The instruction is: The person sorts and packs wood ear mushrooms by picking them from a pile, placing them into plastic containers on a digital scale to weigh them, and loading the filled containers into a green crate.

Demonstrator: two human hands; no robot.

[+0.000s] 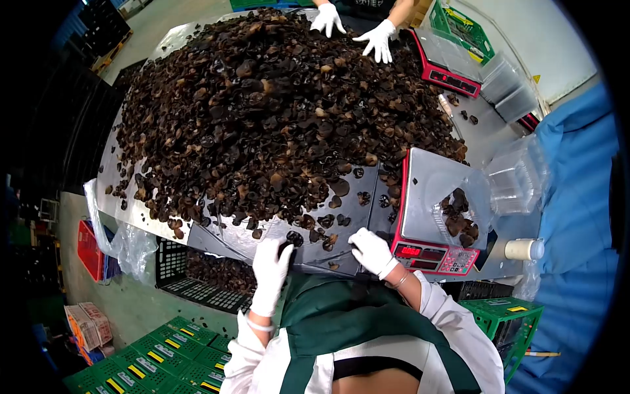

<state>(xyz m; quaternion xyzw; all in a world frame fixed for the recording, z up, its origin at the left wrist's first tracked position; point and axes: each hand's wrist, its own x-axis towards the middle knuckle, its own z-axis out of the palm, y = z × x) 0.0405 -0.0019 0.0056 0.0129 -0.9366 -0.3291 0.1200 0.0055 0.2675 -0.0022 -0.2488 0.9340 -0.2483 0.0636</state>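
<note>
A large heap of dark brown mushroom-like pieces (262, 118) covers most of the metal table (134, 213). My left hand (270, 266), in a white glove, is at the near edge beside a dark piece (294, 238); its fingertips seem to touch another small dark piece, though its grip is unclear. My right hand (372, 252), gloved too, rests at the near edge left of the red scale (430, 203), its fingers curled; nothing shows in them. A clear plastic tray (441, 217) with some dark pieces sits on the scale.
Across the table are a co-worker's two gloved hands (377, 41) and a second red scale (453, 62). Clear trays (515, 174) and a white roll (522, 249) stand at the right. A black crate (172, 266) and green crates (154, 361) are below the table.
</note>
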